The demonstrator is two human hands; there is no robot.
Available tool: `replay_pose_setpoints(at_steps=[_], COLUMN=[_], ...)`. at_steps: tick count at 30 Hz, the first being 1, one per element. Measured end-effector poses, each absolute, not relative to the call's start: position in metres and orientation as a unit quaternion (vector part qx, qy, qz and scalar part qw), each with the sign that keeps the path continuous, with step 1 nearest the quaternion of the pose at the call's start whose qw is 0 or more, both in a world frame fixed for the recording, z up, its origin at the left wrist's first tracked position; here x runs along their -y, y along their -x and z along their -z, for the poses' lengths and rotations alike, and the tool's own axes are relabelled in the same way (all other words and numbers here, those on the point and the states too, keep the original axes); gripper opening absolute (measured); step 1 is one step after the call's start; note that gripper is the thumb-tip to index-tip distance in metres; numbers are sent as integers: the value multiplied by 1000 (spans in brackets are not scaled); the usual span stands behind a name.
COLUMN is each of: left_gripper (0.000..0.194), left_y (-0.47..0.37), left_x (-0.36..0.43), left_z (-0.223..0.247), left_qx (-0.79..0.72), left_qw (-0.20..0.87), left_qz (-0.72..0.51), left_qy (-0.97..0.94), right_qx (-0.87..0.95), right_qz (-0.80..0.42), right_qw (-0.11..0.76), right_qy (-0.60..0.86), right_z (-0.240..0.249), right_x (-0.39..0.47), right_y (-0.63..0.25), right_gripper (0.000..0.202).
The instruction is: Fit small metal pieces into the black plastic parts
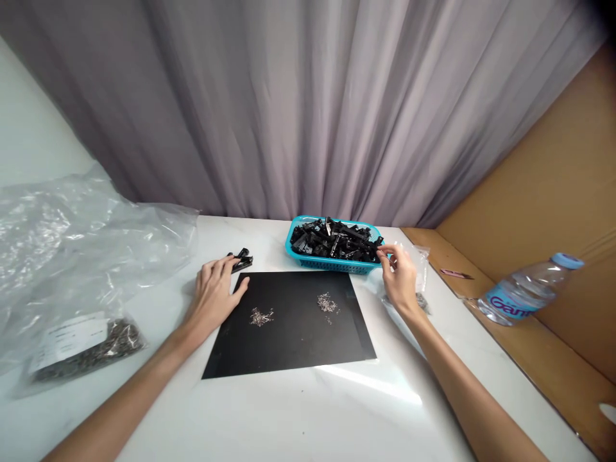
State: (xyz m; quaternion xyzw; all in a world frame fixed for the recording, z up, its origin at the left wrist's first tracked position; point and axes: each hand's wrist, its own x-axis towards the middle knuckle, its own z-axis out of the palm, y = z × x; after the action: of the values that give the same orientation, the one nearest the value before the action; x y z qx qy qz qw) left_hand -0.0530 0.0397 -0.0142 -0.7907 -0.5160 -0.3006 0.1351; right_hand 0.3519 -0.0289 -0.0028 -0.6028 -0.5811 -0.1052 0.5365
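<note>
My left hand (215, 289) lies at the left of the black sheet (293, 346), thumb apart and fingers stretched out. Its fingertips touch or nearly touch a few black plastic pieces (243, 260). At the right end of the blue basket (327, 264), my right hand (398, 273) pinches a black plastic piece (378, 242) at the rim. Many similar black pieces (332, 237), some with shiny metal parts, fill the basket. Two small heaps of tiny metal parts rest on the sheet, a left heap (261, 316) and a right heap (327, 304).
Clear plastic bags (96, 237) cover the left side, one bag (91, 346) holding small metal parts under a white label. Another bag (421, 298) lies beneath my right wrist. A water bottle (522, 292) and a pinkish tool (456, 274) sit on cardboard (534, 346) at right.
</note>
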Motion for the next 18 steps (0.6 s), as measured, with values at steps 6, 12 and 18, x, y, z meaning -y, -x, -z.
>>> replay_pose_setpoints(at_steps=[6,12,18], left_gripper=[44,60,61], left_y=[51,54,55], left_x=[-39,-37,-37], left_z=[14,11,10], left_qx=[526,565,603], left_qw=[141,156,145], left_qz=[302,295,252], left_qy=[783,755,742], right_qx=[603,609,800], right_qz=[125,168,-58], right_qw=[513,513,332], right_qy=[598,581,497], right_z=[9,0,-18], right_x=[28,39,59], right_y=[-350,-330,-304], right_gripper=[27,25,28])
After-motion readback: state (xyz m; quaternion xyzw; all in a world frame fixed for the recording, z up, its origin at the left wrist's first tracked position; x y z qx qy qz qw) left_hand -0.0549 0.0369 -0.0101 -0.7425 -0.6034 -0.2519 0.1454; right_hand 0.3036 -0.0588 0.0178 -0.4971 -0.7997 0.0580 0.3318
